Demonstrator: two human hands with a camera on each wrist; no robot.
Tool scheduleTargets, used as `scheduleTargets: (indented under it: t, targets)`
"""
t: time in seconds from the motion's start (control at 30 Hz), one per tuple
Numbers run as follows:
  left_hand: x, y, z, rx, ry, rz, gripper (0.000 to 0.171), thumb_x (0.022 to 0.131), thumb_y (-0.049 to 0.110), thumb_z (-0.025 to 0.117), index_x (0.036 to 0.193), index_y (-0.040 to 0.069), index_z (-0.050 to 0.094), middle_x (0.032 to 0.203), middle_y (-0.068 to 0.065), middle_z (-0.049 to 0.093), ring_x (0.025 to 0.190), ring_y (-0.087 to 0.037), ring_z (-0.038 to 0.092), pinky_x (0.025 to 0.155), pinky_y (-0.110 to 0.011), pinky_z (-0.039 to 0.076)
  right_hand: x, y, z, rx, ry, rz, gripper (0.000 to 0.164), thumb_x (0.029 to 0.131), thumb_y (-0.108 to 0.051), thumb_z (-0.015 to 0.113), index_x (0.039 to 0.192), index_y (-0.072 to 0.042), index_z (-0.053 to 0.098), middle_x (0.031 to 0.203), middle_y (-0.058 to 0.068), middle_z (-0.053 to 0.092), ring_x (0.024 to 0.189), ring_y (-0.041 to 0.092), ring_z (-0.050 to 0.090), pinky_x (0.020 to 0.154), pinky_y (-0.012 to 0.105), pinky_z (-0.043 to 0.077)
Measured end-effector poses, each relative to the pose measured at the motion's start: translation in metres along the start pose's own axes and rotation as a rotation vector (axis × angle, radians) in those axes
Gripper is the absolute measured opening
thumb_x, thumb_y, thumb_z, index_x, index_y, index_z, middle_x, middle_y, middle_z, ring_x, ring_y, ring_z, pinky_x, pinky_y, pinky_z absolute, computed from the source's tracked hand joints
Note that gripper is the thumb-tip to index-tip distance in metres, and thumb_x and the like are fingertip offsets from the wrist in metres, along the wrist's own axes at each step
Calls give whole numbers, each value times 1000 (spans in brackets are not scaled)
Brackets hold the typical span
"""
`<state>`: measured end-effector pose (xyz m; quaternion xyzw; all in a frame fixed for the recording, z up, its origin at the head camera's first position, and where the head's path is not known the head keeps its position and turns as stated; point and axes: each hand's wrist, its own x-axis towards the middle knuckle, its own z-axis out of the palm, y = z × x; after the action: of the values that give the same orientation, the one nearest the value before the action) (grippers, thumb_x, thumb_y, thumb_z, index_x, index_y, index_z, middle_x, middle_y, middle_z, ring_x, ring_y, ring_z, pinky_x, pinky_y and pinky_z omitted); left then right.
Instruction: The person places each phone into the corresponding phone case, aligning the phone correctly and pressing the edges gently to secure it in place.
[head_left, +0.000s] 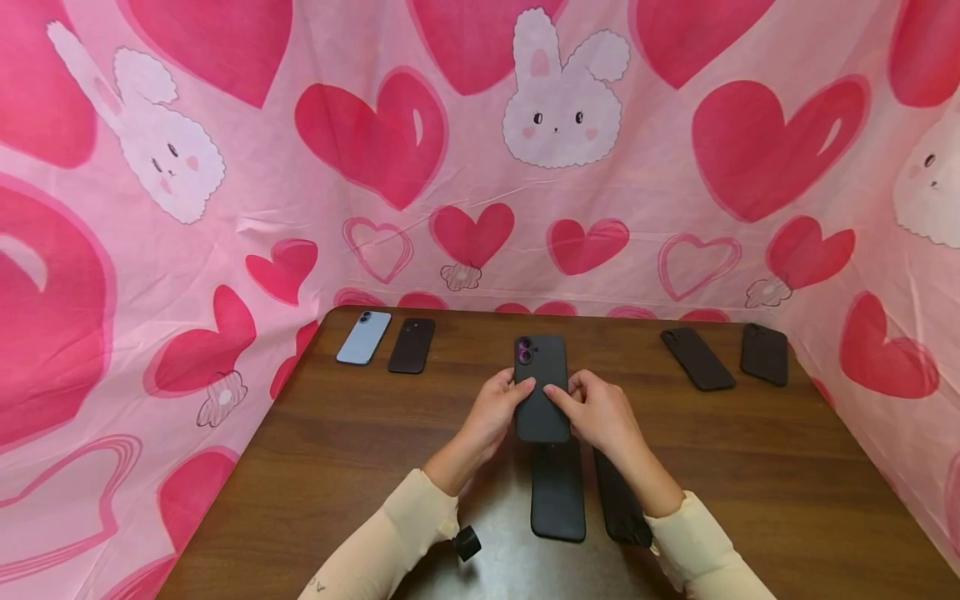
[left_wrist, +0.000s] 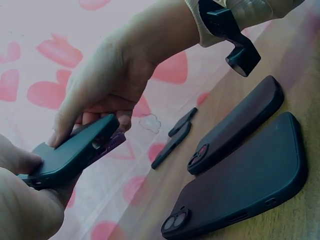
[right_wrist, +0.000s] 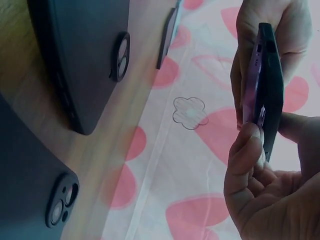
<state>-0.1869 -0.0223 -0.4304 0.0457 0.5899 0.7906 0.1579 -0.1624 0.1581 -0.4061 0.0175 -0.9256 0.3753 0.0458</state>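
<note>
Both hands grip a dark phone case (head_left: 543, 417) above the table. My left hand (head_left: 491, 412) has its left edge, my right hand (head_left: 603, 412) the right, with both thumbs on its back. A purple phone (right_wrist: 251, 85) lies against the case's open side, its edge standing apart from the case in the right wrist view. Purple shows through the camera cutout in the head view. Below the hands, two black phone-shaped pieces with camera cutouts lie on the table, one in the middle (head_left: 557, 500) and one (head_left: 617, 492) partly under the right forearm.
At the back left of the wooden table (head_left: 300, 492) lie a light blue phone (head_left: 364, 337) and a dark phone (head_left: 412, 346). Two more dark phone-shaped pieces, one slanted (head_left: 697, 358) and one near the edge (head_left: 764, 354), lie back right. Pink heart-patterned cloth (head_left: 480, 175) surrounds the table.
</note>
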Motion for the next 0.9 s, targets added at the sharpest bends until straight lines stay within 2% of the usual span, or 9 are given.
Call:
scheduleTargets:
  t: [0.17,0.27,0.37,0.47,0.6,0.73,0.83,0.9]
  targets:
    - [-1,1,1,-14,24,15,40,104,15,57,136,-8,50,115,-23,70,97,-22,72,89,-35,58,-1,2,1,65,31,4,36,96,-38,70,109,-5,61,77,2,66,61,14,60,58,30,49]
    - [-1,1,1,-25,39,23,40,103,14,58,135,-8,50,115,-23,70,97,-21,72,89,-35,58,-1,2,1,114,13,8,38,96,-35,70,116,-3,61,85,4,70,69,15,62,61,30,52]
    - [-1,0,2,-41,40,32,39,103,13,58,135,-9,50,118,-24,70,99,-22,72,89,-35,58,-1,3,0,163,-38,18,43,97,-35,69,122,0,61,90,7,73,71,16,66,62,30,53]
    - [-1,0,2,-59,38,39,39,104,12,57,136,-9,49,122,-25,68,101,-23,72,90,-35,58,-3,3,0,257,-98,61,47,97,-35,69,125,2,60,94,9,73,71,18,68,63,30,56]
    - [-2,-1,1,-104,50,66,36,103,10,57,134,-8,48,125,-26,66,102,-23,72,91,-36,57,-5,3,2,432,-204,102,47,98,-31,69,126,5,58,98,13,73,76,21,72,70,36,61]
    - [-1,0,1,-151,74,103,31,103,7,57,129,-6,48,126,-26,66,101,-22,72,92,-37,57,-6,6,4,593,-305,94,46,99,-23,67,128,10,53,104,18,72,84,32,74,76,42,61]
    - [0,1,2,-174,88,119,27,102,5,57,126,-5,48,124,-24,67,101,-21,71,92,-38,57,-6,8,6,674,-322,87,44,100,-18,66,128,13,52,108,21,72,88,34,74,79,42,61]
    - [0,1,2,-190,96,130,27,102,5,56,125,-5,48,124,-23,67,102,-21,71,92,-38,57,-7,10,6,723,-328,85,43,99,-14,66,128,14,51,110,21,71,90,30,74,80,41,61]
